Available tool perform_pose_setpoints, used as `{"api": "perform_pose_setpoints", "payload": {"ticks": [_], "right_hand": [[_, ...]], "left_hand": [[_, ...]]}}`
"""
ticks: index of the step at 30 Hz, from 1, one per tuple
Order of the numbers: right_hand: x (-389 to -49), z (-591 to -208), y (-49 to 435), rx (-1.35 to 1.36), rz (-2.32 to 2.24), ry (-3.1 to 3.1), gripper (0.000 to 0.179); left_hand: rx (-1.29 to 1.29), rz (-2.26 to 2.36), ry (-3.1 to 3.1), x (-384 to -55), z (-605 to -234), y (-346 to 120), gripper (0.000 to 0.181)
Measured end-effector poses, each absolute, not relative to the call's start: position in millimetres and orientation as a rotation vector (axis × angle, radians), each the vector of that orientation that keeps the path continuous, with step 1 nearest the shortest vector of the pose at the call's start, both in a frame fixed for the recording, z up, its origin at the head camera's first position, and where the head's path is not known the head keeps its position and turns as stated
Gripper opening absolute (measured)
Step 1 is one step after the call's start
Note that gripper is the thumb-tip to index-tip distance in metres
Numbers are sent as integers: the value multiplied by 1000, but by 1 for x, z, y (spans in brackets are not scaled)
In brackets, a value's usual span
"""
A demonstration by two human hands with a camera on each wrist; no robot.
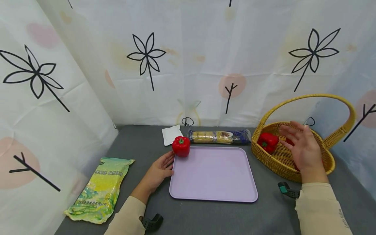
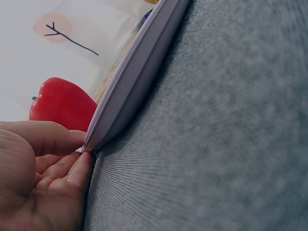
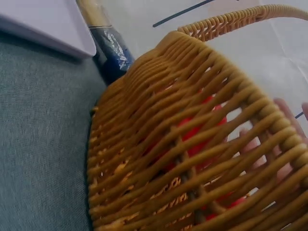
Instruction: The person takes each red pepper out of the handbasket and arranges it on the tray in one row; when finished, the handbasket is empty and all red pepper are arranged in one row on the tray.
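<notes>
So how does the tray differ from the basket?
The tray is flat, smooth and pale lilac; the basket is deep, woven and golden yellow. The basket has a tall arched handle, while the tray shows none. The left hand pinches the tray's edge; the right hand is open at the basket, not visibly gripping it. Both stand on the grey table.

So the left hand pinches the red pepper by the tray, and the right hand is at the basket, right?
No: the left wrist view shows the left hand pinching the tray's rim, not the red pepper. The right hand is at the basket.
</notes>
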State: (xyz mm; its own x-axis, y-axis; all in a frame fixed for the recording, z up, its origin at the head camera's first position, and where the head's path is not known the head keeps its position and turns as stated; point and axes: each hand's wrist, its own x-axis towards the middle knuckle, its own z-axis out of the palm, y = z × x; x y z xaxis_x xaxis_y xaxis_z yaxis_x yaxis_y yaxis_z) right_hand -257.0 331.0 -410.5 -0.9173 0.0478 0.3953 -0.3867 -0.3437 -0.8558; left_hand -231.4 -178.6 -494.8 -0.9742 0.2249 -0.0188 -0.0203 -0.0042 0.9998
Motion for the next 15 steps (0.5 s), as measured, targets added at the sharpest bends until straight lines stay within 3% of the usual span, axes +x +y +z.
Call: {"api": "perform_pose_setpoints", "payload": {"ticks": [9,15], "right_hand": [[-262,-413,335,338,2249,-1966,38],[-273,-413,330,263,1788,-2614,66]], "left_hand": [[255,2081,2100,-230,-495,-178,82],[269,2065,2110,-231,-495,-179,82]]}}
